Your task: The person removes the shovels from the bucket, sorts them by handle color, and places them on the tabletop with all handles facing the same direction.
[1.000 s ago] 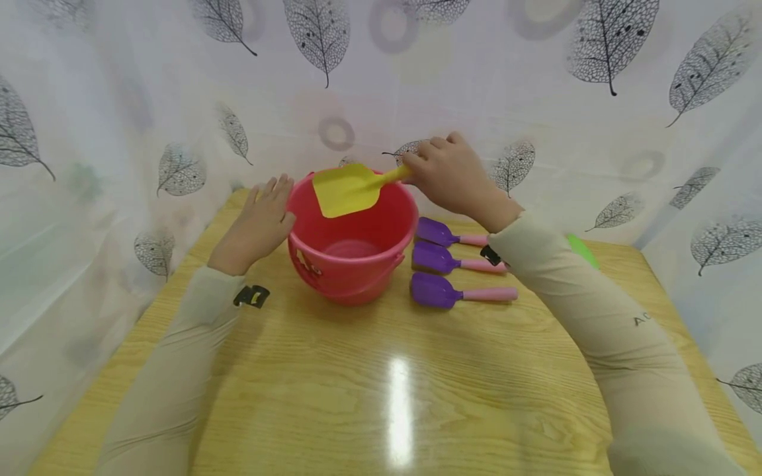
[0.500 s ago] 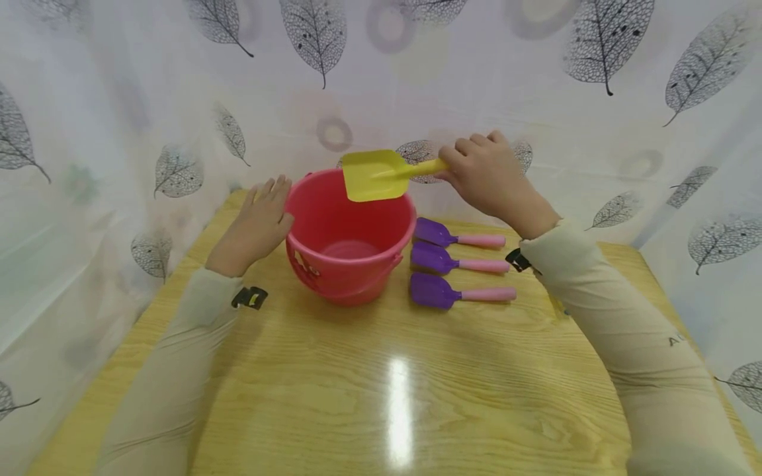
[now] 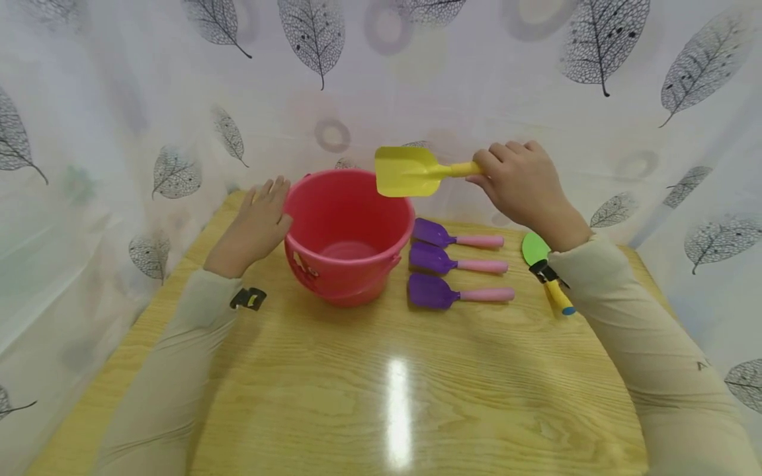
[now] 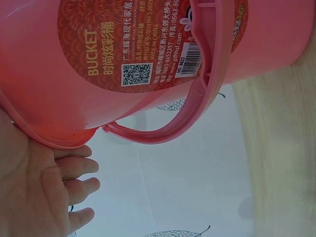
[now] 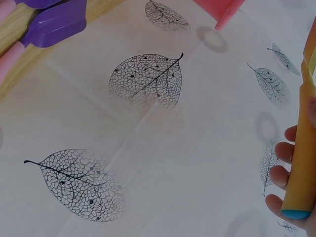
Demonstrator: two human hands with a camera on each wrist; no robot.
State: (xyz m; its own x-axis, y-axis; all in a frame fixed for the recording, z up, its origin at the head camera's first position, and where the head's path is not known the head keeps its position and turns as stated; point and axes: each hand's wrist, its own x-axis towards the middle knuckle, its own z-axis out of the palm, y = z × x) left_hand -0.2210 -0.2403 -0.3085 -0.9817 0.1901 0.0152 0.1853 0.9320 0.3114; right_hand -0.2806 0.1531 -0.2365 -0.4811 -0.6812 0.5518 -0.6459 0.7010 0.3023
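A red bucket point(image 3: 351, 264) stands upright on the table, its label and lowered handle point(image 4: 168, 133) visible in the left wrist view. My left hand point(image 3: 254, 225) touches the bucket's left rim with fairly straight fingers. Raised above the table at the right, my right hand point(image 3: 524, 185) grips a yellow toy shovel point(image 3: 407, 172) by its handle point(image 5: 298, 168), which has a blue end cap. The shovel's blade points left and hangs over the bucket's right back rim.
Three purple shovels with pink handles, one of them the front shovel point(image 3: 431, 291), lie in a column right of the bucket. A green-bladed trowel point(image 3: 536, 248) lies farther right, partly behind the right wrist. Leaf-patterned curtain point(image 3: 381, 79) hangs behind the table point(image 3: 333, 383).
My right hand has moved right with the yellow shovel, taking its blade from over the bucket's middle to its right back rim. The green trowel has come into view. My left hand stays put.
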